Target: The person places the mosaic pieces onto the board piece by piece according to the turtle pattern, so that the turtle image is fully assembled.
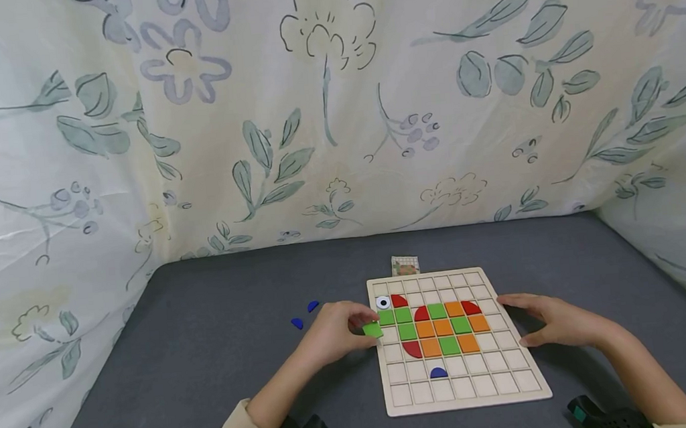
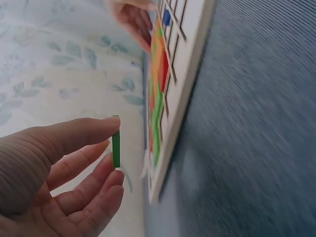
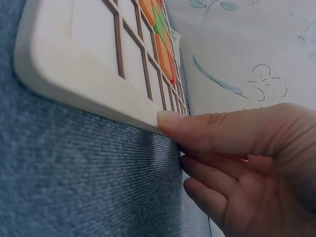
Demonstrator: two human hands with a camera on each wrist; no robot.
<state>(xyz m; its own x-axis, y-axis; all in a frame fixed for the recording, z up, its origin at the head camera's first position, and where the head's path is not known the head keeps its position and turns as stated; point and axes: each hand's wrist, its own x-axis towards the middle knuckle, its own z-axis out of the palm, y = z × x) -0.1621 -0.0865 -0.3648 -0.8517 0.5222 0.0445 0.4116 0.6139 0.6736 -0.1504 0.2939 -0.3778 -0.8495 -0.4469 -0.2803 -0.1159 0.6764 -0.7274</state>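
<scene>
A pale wooden grid board (image 1: 469, 402) lies on the dark grey table, partly filled with green, orange and red pieces. Just off its left edge, my left hand (image 1: 331, 332) pinches a green square tile (image 1: 373, 330) between thumb and fingertips. In the left wrist view that tile (image 2: 116, 148) is seen edge-on, apart from the board. My right hand (image 1: 560, 320) touches the board's right edge with thumb and index finger spread along it. An eye tile (image 1: 383, 302) sits near the upper left, and a blue semicircle (image 1: 438, 373) sits in a lower row.
Two blue semicircles (image 1: 297, 323) lie on the table left of the board, near my left hand. Behind the board's top edge is a small picture card (image 1: 405, 264). A floral cloth (image 1: 334, 107) hangs around the table (image 1: 235, 303) at the back and sides.
</scene>
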